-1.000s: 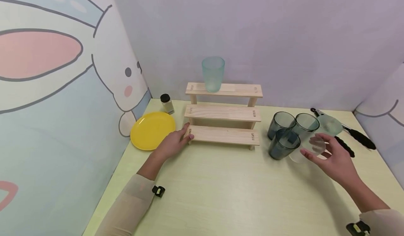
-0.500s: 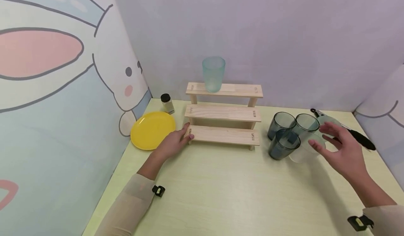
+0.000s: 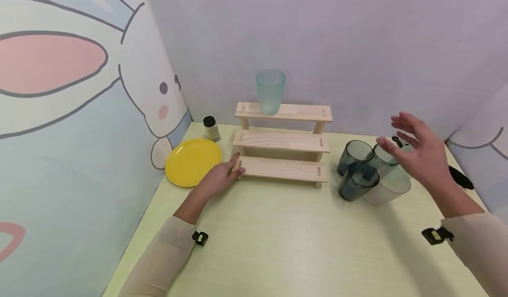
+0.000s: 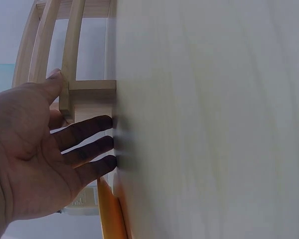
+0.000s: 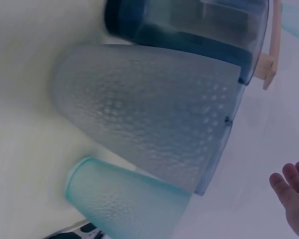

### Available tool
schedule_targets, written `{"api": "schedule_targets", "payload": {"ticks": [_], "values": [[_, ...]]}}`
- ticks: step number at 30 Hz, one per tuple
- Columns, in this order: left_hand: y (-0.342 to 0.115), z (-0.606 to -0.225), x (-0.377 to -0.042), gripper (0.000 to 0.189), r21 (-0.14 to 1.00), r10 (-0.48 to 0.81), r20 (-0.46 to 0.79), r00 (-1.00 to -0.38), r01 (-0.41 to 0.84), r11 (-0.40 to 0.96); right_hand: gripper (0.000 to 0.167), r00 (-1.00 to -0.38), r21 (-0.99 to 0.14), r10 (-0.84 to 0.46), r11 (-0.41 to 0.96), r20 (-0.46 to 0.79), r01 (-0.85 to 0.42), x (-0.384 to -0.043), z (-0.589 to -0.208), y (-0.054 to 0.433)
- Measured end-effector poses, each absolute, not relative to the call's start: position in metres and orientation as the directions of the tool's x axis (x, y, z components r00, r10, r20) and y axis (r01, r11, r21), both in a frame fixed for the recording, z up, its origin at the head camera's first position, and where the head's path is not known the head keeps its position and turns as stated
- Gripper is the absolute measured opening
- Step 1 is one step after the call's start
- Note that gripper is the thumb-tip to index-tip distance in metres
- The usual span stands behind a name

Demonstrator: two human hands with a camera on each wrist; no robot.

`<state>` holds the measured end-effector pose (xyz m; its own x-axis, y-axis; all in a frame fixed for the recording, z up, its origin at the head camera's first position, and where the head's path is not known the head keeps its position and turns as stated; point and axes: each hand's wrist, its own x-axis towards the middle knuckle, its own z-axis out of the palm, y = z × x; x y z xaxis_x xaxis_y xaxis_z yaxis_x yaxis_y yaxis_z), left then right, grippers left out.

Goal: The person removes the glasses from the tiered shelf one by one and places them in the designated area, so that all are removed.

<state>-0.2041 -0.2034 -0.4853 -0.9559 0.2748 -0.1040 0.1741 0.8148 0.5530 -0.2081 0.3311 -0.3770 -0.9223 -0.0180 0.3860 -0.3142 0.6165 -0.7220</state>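
My left hand pinches the left end of the lowest step of a three-tier wooden shelf, thumb on top. In the left wrist view, its other fingers reach down to the table. A frosted light-blue glass stands on the top tier. My right hand hovers in the air above the right-hand glasses, holding nothing, fingers apart from the thumb. Below it are a frosted clear glass and three smoky dark glasses. The right wrist view shows a frosted green glass beside the clear one.
A yellow plate lies left of the shelf, with a small black-capped jar behind it. At the right, a black handle shows partly from behind my right arm. Walls stand at the back and both sides.
My right hand has let go of the frosted clear glass, spread its fingers and risen up and away from it. My left hand stays on the shelf.
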Motion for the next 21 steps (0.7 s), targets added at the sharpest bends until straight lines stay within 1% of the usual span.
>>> {"api": "schedule_targets", "payload": {"ticks": [5,11,21], "values": [[-0.204,-0.485,-0.204,0.084,0.551,0.275,-0.102,-0.956,0.176,0.816,0.085,-0.931,-0.699,-0.047,0.647,0.361,-0.304,-0.227,-0.359,0.310],[-0.204,-0.487,-0.205,0.085,0.546,0.277,-0.108,-0.955,0.177,0.819,0.090,-0.938,-0.679,-0.101,0.665,0.333,-0.312,-0.247,-0.346,0.283],[-0.204,-0.485,-0.204,0.085,0.547,0.270,-0.114,-0.956,0.167,0.820,0.094,-0.926,-0.688,-0.191,0.624,0.325,-0.370,-0.275,-0.330,0.229]]}}
